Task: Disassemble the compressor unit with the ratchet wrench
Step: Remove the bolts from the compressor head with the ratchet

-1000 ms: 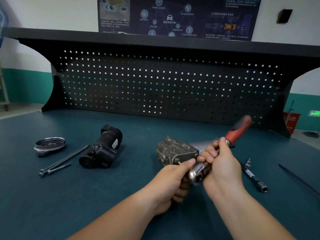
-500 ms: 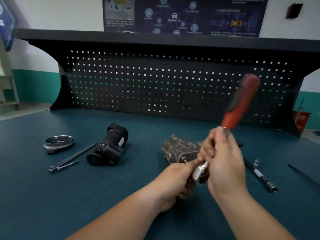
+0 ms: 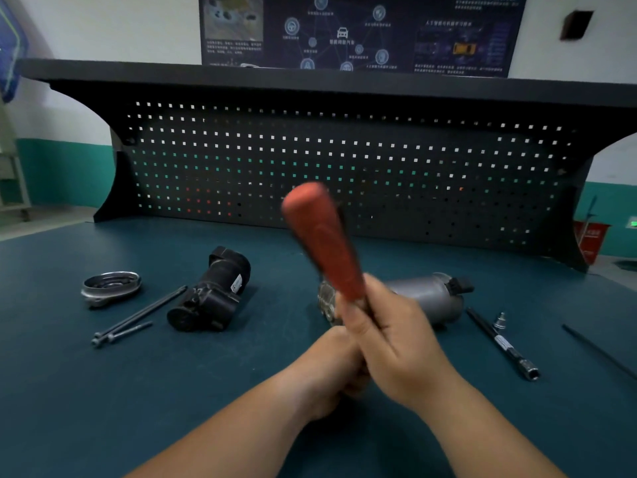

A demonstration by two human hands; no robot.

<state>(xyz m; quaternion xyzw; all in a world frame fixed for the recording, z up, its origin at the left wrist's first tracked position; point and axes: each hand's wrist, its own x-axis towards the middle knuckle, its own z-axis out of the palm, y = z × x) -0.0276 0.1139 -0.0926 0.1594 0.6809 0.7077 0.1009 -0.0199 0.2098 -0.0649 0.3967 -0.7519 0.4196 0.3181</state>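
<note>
**benchrat:** ok so where's everything sitting? Is the wrench even on a bolt?

**sparky_dave:** can't say, the head end is buried behind the hands. The right hand (image 3: 396,343) has its fingers wrapped tight round the lower end of the ratchet wrench (image 3: 320,236). The red handle sticks up toward 11 o'clock and is blurry. The left hand (image 3: 327,370) is tucked under and against the right one. Its fingers look curled, but whatever they've got is hidden, so I can't tell.

**benchrat:** and the compressor?

**sparky_dave:** the compressor unit (image 3: 427,294) lies on its side on the bench (image 3: 103,408), just past the knuckles at about 12 to 1 o'clock from the hands. Its long axis runs roughly 9 to 3. The finned end is at the 9 side, right behind the right hand's fingers, and the grey can with its plug is out at 3. The right hand looks nearer to it, with the left a bit lower and closer to the body.

**benchrat:** so the next swing?

**sparky_dave:** my guess is the handle sweeps across that axis, so the unit needs bracing or it'll roll. The extension bar (image 3: 503,343) is parked over at 3 o'clock, well out of the way.
</note>
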